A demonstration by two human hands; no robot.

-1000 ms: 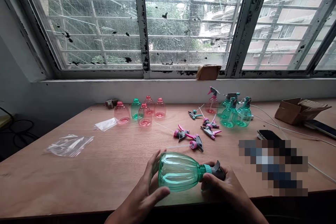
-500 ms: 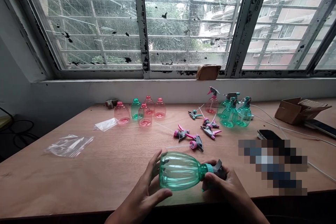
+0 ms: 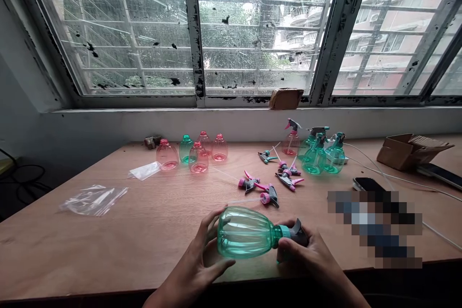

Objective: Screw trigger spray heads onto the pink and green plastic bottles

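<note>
A clear green spray bottle [image 3: 247, 233] lies sideways in the air above the table's front edge, its base to the left. Its dark trigger head [image 3: 298, 233] with a teal collar is fitted on the neck at the right. My right hand [image 3: 306, 255] is closed around that head and collar. My left hand [image 3: 202, 255] curves about the base, fingers behind and thumb below. Just beyond the bottle lie loose pink-and-grey trigger heads [image 3: 270, 197] with thin dip tubes, and one teal trigger head [image 3: 267, 157].
Headless pink bottles [image 3: 167, 156] and a green one [image 3: 186, 150] stand at the back left. Spray bottles with heads [image 3: 315, 156] stand back right, near white cables and a cardboard box [image 3: 406, 151]. Plastic bags [image 3: 96, 200] lie left; a phone [image 3: 370, 184] lies right, beside a blurred patch.
The bottle and both hands have shifted very slightly to the left and up. My grip looks much the same, and the things on the table have not moved.
</note>
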